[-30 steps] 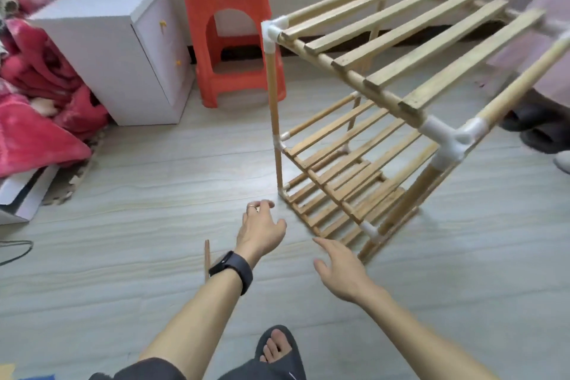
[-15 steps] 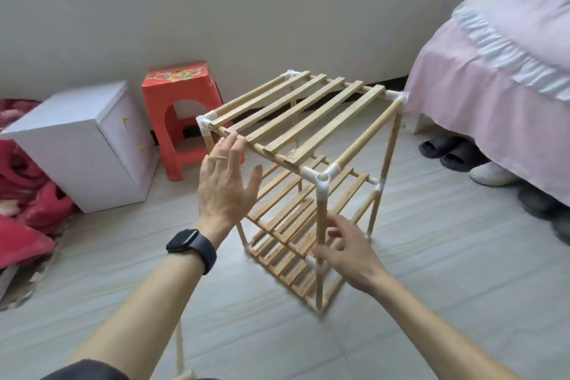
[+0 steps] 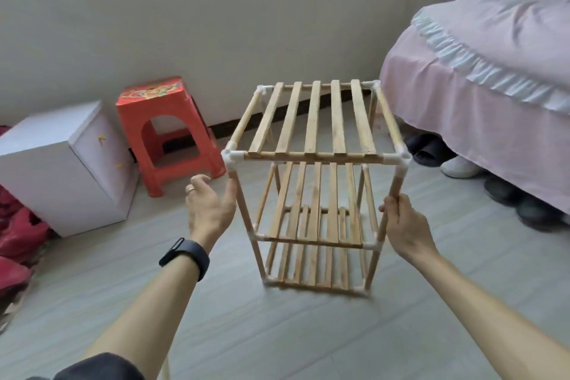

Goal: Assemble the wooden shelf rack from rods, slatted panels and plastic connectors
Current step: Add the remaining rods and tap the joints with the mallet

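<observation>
The wooden shelf rack (image 3: 314, 123) stands upright on the floor with three slatted panels, one above the other, joined by white plastic connectors (image 3: 229, 157) at the corners. My right hand (image 3: 404, 225) grips the front right upright rod (image 3: 389, 203) between the top and middle shelves. My left hand (image 3: 209, 207) has straight, spread fingers, and its thumb touches the front left upright rod (image 3: 245, 213) just below the top connector. A black watch sits on my left wrist.
A red plastic stool (image 3: 166, 133) and a white cabinet (image 3: 61, 163) stand to the left by the wall. A bed with a pink cover (image 3: 481, 71) is on the right, with shoes (image 3: 459, 166) under it. Red bedding (image 3: 15, 234) lies at the far left.
The rack has turned to face me squarely and stands straight. My right hand moved from the front middle post to the right post. My left hand came down from the top panel to the left post.
</observation>
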Tool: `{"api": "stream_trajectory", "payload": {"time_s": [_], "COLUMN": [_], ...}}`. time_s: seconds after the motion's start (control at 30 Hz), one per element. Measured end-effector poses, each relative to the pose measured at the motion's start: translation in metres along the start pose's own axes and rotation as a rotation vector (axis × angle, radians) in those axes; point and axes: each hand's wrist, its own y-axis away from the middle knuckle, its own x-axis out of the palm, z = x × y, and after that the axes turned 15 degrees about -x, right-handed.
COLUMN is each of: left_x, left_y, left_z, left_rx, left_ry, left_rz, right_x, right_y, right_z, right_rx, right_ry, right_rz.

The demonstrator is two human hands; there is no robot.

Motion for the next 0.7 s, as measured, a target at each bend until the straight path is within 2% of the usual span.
{"api": "stream_trajectory", "payload": {"time_s": [0.1,0.2,0.27,0.33,0.43,0.5,0.7], "left_x": [0.032,0.069,0.090,0.103,0.115,0.120,0.122], "left_y": [0.020,0.043,0.050,0.050,0.046,0.042,0.029], "left_z": [0.004,0.028,0.050,0.072,0.099,0.108,0.100], "left_rx": [-0.057,-0.222,-0.343,-0.388,-0.361,-0.339,-0.349], "left_ry": [0.074,0.220,0.280,0.284,0.223,0.193,0.231], "left_rz": [0.319,0.439,0.475,0.505,0.559,0.533,0.465], "right_x": [0.002,0.025,0.046,0.065,0.086,0.094,0.088], "right_y": [0.008,0.027,0.042,0.055,0.060,0.057,0.045], "right_z": [-0.015,-0.039,-0.060,-0.074,-0.088,-0.096,-0.099], "right_rx": [0.017,0.133,0.258,0.336,0.424,0.460,0.306], "right_ry": [-0.027,-0.069,-0.123,-0.153,-0.134,-0.093,0.069], "right_rz": [-0.055,-0.019,0.103,0.216,0.262,0.266,0.203]}}
